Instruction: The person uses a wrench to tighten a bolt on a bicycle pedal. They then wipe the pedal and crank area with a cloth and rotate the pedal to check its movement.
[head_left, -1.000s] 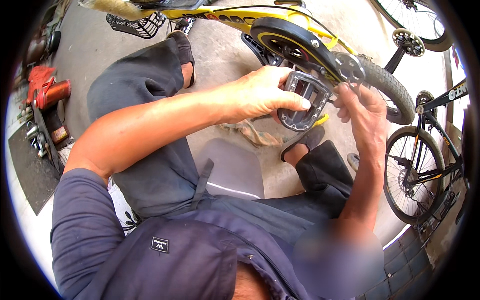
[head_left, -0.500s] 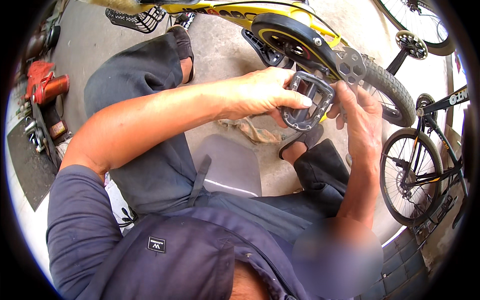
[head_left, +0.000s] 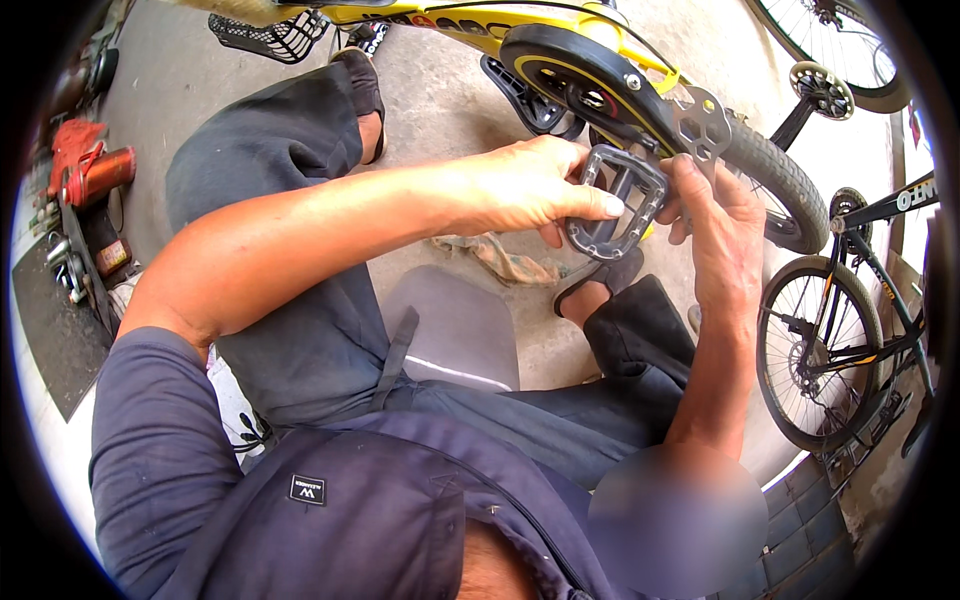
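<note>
My left hand (head_left: 545,190) grips a black pedal (head_left: 628,230) with small studs on its frame, its thumb over the near side. The pedal sits at the crank under the black chain guard (head_left: 545,62) of a yellow bicycle (head_left: 470,30). My right hand (head_left: 720,215) holds a flat silver multi-hole spanner (head_left: 698,125) beside the pedal's spindle, thumb pressed on it, its holed head pointing up. A second black pedal (head_left: 520,95) shows behind the chain guard.
A black bicycle (head_left: 850,350) stands at the right, another wheel (head_left: 845,50) at top right. Red canisters (head_left: 105,175) and tools lie on a dark mat (head_left: 55,320) at left. A cloth (head_left: 510,260) lies on the floor beyond a grey seat (head_left: 450,320) between my legs.
My hands, the pedal and the spanner have shifted slightly; the spanner's head shows more upright and higher beside the chain guard. Both hands keep their hold.
</note>
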